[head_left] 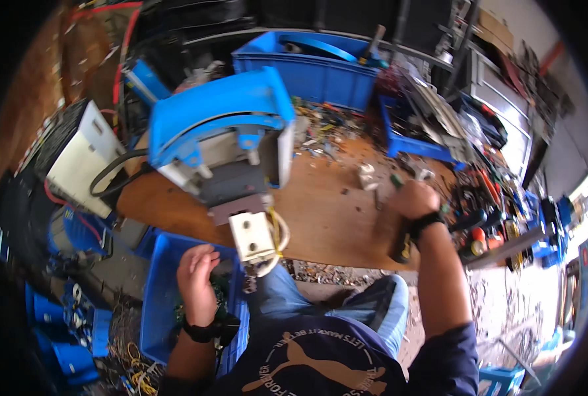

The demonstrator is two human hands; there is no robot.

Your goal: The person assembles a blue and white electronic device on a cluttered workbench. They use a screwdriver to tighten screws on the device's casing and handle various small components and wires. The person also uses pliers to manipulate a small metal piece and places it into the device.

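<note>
A blue-and-white machine housing (pixel 222 112) stands on the wooden worktable, with a grey block (pixel 233 183) at its near side. From it a cream-coloured metal part (pixel 251 236) with two dark holes and a loop of yellow and white wires (pixel 279 237) juts over the table's front edge. My left hand (pixel 197 280) is raised above a blue bin (pixel 150 297), its fingers loosely stretched and holding nothing. Closed in a fist, my right hand (pixel 416 199) is over the right of the table. A dark, blurred handle (pixel 401 245) shows below it; what the fist holds is unclear.
Pliers and other hand tools (pixel 482 204) crowd the table's right side. Behind are a large blue crate (pixel 307 76), a blue tray (pixel 399 135) with metal strips, and scattered scrap (pixel 323 129). A white box-shaped unit (pixel 86 162) stands left; small white pieces (pixel 368 177) lie mid-table.
</note>
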